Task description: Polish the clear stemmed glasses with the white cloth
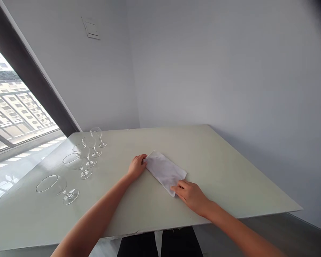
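A folded white cloth [164,169] lies flat and slanted on the pale table [216,160]. At its far left corner is my left hand [137,166], its fingers closed on the cloth's edge. My right hand [191,194] is at the near right end, with fingers curled and pinching the cloth there. Several clear stemmed glasses stand in a row at the left side of the table; the nearest glass [52,185] is the largest in view, and the farthest glass [96,132] is near the back edge.
Walls meet in a corner behind the table, with a switch plate [91,30] on the left wall. A window [13,100] is at the far left. The table's front edge [139,232] runs just above my legs.
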Demonstrator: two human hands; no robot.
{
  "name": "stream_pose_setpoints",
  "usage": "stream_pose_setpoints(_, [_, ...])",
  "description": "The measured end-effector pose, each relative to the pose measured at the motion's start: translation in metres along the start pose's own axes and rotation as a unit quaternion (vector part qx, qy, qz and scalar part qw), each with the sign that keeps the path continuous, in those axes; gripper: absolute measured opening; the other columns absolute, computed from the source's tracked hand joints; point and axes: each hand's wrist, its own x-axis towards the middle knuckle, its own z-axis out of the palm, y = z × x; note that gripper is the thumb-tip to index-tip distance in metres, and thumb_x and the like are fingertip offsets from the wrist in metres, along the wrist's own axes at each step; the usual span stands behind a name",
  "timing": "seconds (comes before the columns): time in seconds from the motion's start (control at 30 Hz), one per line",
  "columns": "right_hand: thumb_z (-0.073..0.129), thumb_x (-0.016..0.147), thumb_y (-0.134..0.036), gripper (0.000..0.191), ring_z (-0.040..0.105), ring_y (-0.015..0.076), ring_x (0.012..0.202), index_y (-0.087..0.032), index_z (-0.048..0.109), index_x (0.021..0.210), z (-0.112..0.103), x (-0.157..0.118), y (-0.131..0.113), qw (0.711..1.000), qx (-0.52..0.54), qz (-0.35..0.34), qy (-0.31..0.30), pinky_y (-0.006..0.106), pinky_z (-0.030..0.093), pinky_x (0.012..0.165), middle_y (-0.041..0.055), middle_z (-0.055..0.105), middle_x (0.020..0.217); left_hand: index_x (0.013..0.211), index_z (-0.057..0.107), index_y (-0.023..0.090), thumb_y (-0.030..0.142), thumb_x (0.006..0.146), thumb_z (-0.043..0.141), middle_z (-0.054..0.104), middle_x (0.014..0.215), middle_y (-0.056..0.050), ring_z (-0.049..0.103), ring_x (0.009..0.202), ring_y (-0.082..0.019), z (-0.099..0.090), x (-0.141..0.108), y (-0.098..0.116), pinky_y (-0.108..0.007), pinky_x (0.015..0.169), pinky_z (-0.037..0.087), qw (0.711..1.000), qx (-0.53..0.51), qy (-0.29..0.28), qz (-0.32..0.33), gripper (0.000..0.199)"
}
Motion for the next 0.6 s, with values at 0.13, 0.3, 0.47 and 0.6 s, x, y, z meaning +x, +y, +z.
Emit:
stream_pose_setpoints(0.13, [0.031, 0.087, -0.013, 0.037, 0.050, 0.0131, 0.062, -0.021, 0.067, 0.079, 0.009, 0.012, 0.001, 0.999, -0.043, -0.018, 0.010, 0.023, 0.037, 0.052, 0.0042, 0.055, 0.069, 0.103, 0.059, 0.023, 0.021, 0.072, 0.050, 0.060, 0.090, -0.006, 0.053, 0.086, -0.020, 0.000, -0.003, -0.003, -0.032, 0.075, 0.040, 1.000, -0.015, 0.006, -0.022, 0.032])
stream_pose_setpoints(0.3, [0.037, 0.085, -0.020, 0.030, 0.052, 0.0114, 0.059, -0.025, 0.067, 0.090, -0.006, 0.026, 0.016, 0.991, 0.091, 0.056, 0.086, 0.023, 0.041, 0.055, 0.0020, 0.058, 0.071, 0.102, 0.058, 0.024, 0.030, 0.072, 0.052, 0.057, 0.085, -0.003, 0.053, 0.071, -0.014, -0.013, -0.006, -0.004, -0.029, 0.071, 0.042, 0.980, -0.182, 0.036, -0.069, 0.031])
stream_pose_setpoints(0.47, [0.048, 0.079, -0.027, 0.022, 0.054, 0.0122, 0.060, -0.021, 0.067, 0.089, -0.034, 0.055, 0.033, 0.926, 0.283, 0.165, 0.189, 0.024, 0.043, 0.056, 0.0022, 0.062, 0.075, 0.115, 0.049, 0.022, 0.037, 0.073, 0.056, 0.059, 0.084, -0.002, 0.054, 0.077, -0.013, -0.039, -0.011, 0.006, -0.029, 0.080, 0.041, 0.905, -0.421, 0.043, -0.048, 0.045])
stream_pose_setpoints(0.6, [0.053, 0.076, -0.034, 0.024, 0.053, 0.0132, 0.062, -0.019, 0.067, 0.089, -0.048, 0.082, 0.044, 0.876, 0.393, 0.189, 0.205, 0.025, 0.043, 0.055, 0.0032, 0.062, 0.074, 0.120, 0.045, 0.022, 0.035, 0.068, 0.062, 0.059, 0.086, -0.003, 0.055, 0.081, -0.014, -0.049, -0.018, 0.013, -0.032, 0.083, 0.041, 0.888, -0.459, 0.020, -0.038, 0.056])
